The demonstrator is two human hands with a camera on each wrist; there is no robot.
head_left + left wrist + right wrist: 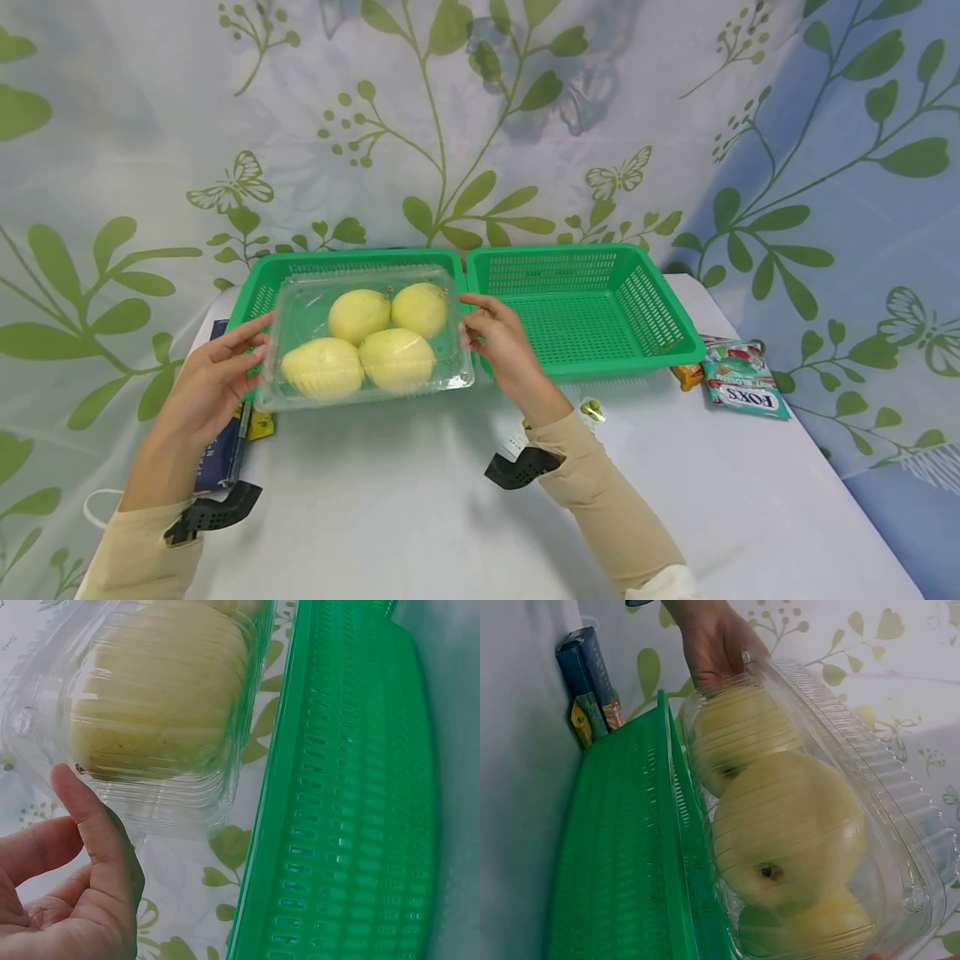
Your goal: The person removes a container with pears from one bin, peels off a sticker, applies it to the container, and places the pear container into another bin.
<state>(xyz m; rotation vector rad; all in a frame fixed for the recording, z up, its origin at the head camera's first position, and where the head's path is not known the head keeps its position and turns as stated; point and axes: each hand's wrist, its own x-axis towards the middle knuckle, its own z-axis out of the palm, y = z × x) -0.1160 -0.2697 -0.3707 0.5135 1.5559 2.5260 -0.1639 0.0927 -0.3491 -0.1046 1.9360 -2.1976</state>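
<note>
A clear plastic clamshell box (303, 304) with several yellow pears (399, 358) inside is held up, tilted, over the front of the left green basket (352, 257). My left hand (206, 383) grips its left end, fingers and thumb right at the edge. The pinched right edge is in my right hand (498, 337), whose fingertips are partly hidden behind the plastic. In the left wrist view a fingertip of the left hand (90, 877) meets the box's corner. The right wrist view shows the pears (787, 825) through the ribbed side, with the left hand (720, 649) at the far end.
A second green basket (585, 329) stands beside the first. Right of it lie a FOX'S candy bag (742, 379) and a small orange packet (687, 377). A dark blue box (217, 458) and a yellow packet (261, 425) are at the left. Pear-printed stickers (592, 408) lie near the right forearm.
</note>
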